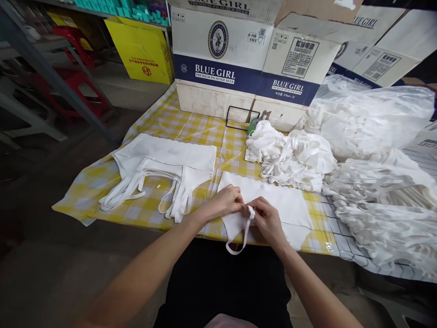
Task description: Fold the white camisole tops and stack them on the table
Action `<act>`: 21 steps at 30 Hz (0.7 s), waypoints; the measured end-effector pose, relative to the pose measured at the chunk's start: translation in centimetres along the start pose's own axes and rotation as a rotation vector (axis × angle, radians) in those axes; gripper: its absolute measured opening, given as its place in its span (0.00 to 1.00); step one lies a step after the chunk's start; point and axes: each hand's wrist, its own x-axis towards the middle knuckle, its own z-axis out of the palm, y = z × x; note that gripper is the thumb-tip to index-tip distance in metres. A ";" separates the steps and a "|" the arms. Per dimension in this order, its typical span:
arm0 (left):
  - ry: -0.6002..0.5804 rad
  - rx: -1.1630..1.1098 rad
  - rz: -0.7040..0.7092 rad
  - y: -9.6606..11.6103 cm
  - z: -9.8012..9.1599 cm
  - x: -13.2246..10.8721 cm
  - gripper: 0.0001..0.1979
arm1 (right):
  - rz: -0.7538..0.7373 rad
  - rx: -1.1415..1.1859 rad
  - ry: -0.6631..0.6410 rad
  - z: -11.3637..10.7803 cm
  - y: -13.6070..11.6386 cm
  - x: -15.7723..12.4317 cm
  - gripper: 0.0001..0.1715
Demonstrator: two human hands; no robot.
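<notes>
White garment: here it is, just right of centre in the lower half, the white garment (287, 200) spread on the yellow-checked table (201, 127), touching its near edge.
Strap: a narrow strap (246, 233) loops down from between your hands, dipping past that edge.
Left hand: your left hand (232, 201) closes in a pinch on the cloth, though its fingertips are partly hidden.
Right hand: your right hand (264, 216) is pinching at the strap's upper end.
Feel: this looks light, soft and limp, easily creased, hardly fragile.
Hold: fingertips suit it best, one pinch at the strap's root, the other on the cloth beside it.
</notes>
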 end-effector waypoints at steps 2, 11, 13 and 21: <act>-0.074 -0.026 0.021 0.0 -1.1 -0.8 0.09 | -0.088 -0.011 -0.183 -2.0 0.7 -1.0 0.12; 0.366 0.331 -0.604 0.0 -2.4 1.9 0.15 | 0.645 -0.548 0.258 -13.1 9.6 1.5 0.22; 0.391 0.340 -0.661 -0.1 -2.1 3.2 0.15 | 0.696 -0.534 0.227 -13.2 10.5 2.9 0.22; 0.358 0.149 -0.578 -1.6 -3.6 3.8 0.03 | 0.523 -0.171 0.148 -13.3 11.0 2.9 0.13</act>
